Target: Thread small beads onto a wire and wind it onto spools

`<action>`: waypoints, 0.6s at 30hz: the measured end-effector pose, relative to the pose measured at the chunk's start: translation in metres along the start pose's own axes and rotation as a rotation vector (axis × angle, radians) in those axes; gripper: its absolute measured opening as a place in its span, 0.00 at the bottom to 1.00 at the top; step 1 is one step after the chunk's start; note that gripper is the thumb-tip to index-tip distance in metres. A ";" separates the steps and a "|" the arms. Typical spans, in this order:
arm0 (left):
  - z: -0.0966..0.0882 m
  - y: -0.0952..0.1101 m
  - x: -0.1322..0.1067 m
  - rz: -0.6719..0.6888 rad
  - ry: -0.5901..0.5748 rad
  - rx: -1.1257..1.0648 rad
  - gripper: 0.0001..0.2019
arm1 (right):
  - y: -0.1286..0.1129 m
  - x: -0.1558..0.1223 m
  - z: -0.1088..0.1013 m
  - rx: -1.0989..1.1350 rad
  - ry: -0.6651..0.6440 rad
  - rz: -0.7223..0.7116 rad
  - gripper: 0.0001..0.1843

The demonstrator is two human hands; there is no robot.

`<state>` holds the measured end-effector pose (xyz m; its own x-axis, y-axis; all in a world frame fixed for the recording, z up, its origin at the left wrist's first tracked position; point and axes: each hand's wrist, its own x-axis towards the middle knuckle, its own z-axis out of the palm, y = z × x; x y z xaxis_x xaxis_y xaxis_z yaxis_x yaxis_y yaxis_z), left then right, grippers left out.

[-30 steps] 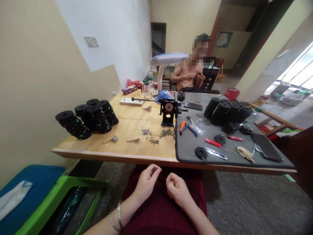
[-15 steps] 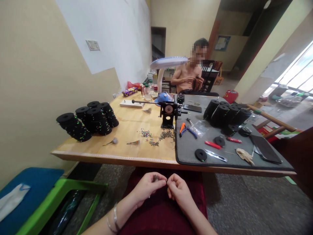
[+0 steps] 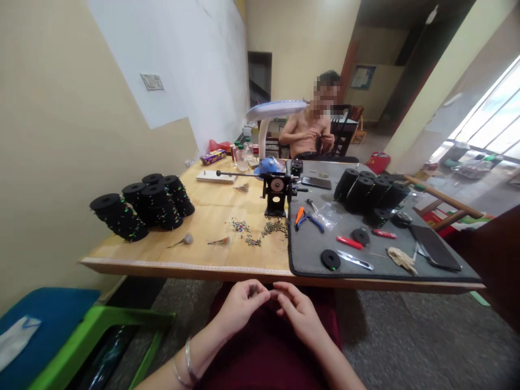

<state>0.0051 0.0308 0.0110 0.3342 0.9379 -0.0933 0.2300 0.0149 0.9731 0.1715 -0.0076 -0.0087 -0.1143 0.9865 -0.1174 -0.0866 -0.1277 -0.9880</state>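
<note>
Pinching what looks like a tiny dark piece [image 3: 253, 289], the left hand [image 3: 242, 304] is hovering at the near side of the desk [image 3: 203, 203]; just right, the right hand [image 3: 299, 310] is curving, hold unclear! A slackening pinch could be losing the piece lapward.

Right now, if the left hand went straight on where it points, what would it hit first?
Most likely the right hand, just ahead of the left hand; they may already touch, depth is unclear.
</note>
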 end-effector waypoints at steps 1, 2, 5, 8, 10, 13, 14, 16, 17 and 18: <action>0.001 0.003 0.000 0.018 -0.001 0.030 0.11 | -0.003 0.002 0.001 0.031 -0.023 -0.007 0.22; 0.003 0.006 0.001 0.026 -0.003 0.049 0.11 | -0.006 0.003 0.002 0.062 -0.055 -0.005 0.22; 0.005 0.011 0.001 0.048 -0.012 0.074 0.10 | -0.006 0.009 0.007 0.130 -0.133 0.012 0.22; 0.005 0.015 0.002 0.112 0.008 0.173 0.09 | -0.001 0.013 0.011 0.107 -0.086 0.022 0.22; 0.002 0.018 0.004 0.138 0.006 0.257 0.07 | 0.003 0.014 0.011 0.068 -0.044 0.012 0.22; -0.004 0.022 0.012 0.188 -0.016 0.391 0.08 | 0.008 0.013 0.009 0.030 -0.003 -0.011 0.21; -0.008 0.024 0.017 0.222 -0.002 0.456 0.08 | 0.011 0.013 0.008 0.034 0.009 -0.013 0.21; -0.017 0.026 0.029 0.299 0.054 0.617 0.08 | 0.016 0.014 0.005 0.083 0.043 -0.010 0.21; -0.022 0.027 0.036 0.333 0.083 0.704 0.08 | 0.020 0.015 0.003 0.124 0.059 -0.005 0.22; -0.027 0.027 0.043 0.359 0.104 0.791 0.08 | 0.023 0.016 0.002 0.167 0.078 -0.001 0.23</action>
<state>0.0014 0.0809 0.0389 0.4315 0.8674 0.2478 0.7065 -0.4958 0.5050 0.1658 0.0048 -0.0334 -0.0375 0.9908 -0.1303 -0.2504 -0.1356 -0.9586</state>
